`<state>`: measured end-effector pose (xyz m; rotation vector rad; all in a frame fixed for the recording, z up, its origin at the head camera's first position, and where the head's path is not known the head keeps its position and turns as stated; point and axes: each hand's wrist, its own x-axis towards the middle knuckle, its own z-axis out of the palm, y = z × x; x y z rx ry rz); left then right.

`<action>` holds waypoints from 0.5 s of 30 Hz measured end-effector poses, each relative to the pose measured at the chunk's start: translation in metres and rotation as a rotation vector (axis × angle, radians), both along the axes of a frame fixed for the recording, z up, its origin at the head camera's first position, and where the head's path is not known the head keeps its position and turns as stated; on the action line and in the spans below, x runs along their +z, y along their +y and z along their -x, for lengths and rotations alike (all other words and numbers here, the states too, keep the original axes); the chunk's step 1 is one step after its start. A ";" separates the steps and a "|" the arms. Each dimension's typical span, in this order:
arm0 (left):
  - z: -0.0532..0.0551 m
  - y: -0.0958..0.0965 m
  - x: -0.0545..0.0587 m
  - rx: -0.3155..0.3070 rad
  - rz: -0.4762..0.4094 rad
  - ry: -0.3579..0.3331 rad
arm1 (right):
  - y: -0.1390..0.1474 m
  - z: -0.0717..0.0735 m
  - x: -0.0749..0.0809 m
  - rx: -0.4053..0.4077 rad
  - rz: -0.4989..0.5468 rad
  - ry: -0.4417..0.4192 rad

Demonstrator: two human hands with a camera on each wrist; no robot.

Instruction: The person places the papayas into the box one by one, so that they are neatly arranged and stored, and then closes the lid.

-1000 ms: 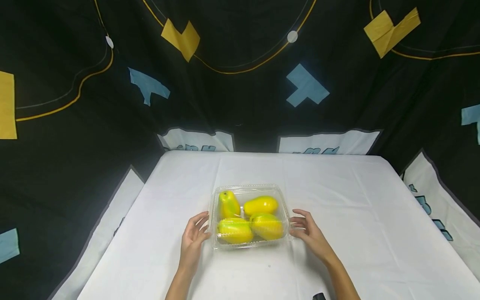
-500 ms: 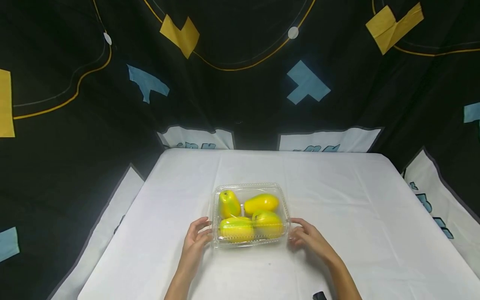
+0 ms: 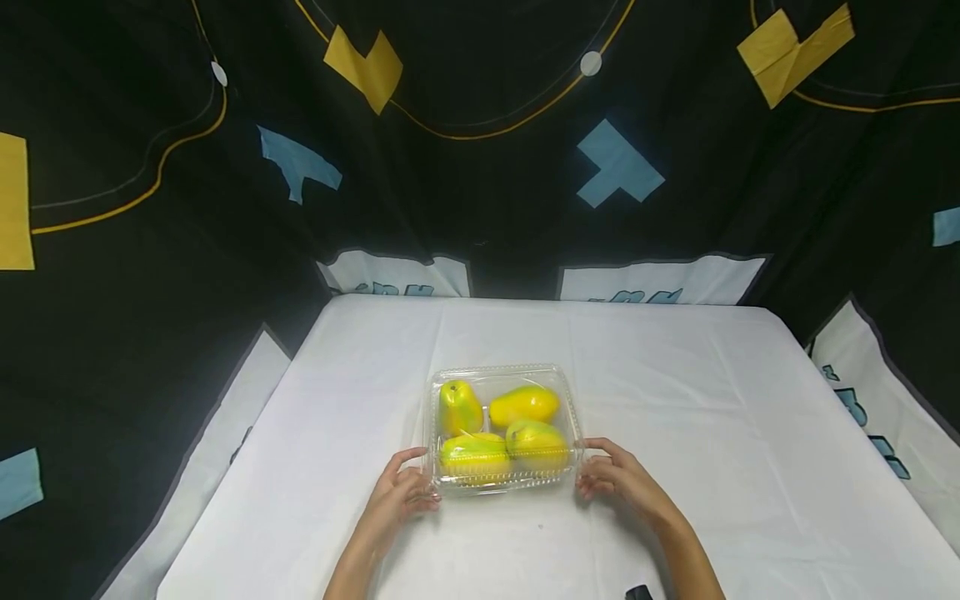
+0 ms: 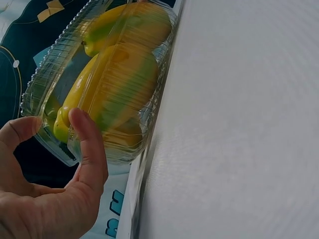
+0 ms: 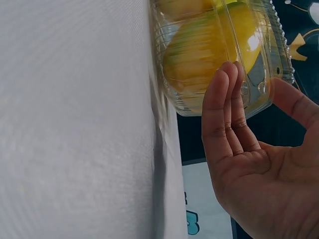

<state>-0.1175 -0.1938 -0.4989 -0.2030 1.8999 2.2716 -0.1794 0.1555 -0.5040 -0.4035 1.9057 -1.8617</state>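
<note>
A clear plastic clamshell container [image 3: 504, 375] stands on the white table with its lid down. Inside lie several yellow-green, mango-like fruits [image 3: 524, 405]. My left hand [image 3: 390, 504] is at its near left corner. In the left wrist view, that hand's thumb and a finger pinch about the container's rim [image 4: 75, 142]. On the opposite side, my right hand [image 3: 626, 487] holds the near right corner. The right wrist view shows three fingers [image 5: 218, 107] of that hand against the side below the rim, with another digit at the rim's edge.
A white cloth [image 3: 675, 383] covers the table. Near the front edge, by the right forearm, lies a small black object [image 3: 638, 592]. Dark curtains [image 3: 480, 192] with yellow and blue patches hang behind the table and along both sides.
Both hands have slid nearer to the container's front corners. The left fingers have come in under the left corner; the right fingers have curled in. The container has barely shifted.
</note>
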 end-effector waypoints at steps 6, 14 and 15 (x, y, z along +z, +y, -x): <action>0.001 0.000 -0.001 -0.026 -0.019 -0.017 | -0.001 0.000 0.000 -0.021 -0.001 -0.035; 0.002 -0.002 -0.004 -0.034 -0.059 -0.014 | -0.002 0.001 0.001 -0.028 0.019 -0.066; 0.002 -0.002 -0.005 -0.036 -0.063 -0.014 | -0.002 0.001 0.001 -0.026 0.021 -0.069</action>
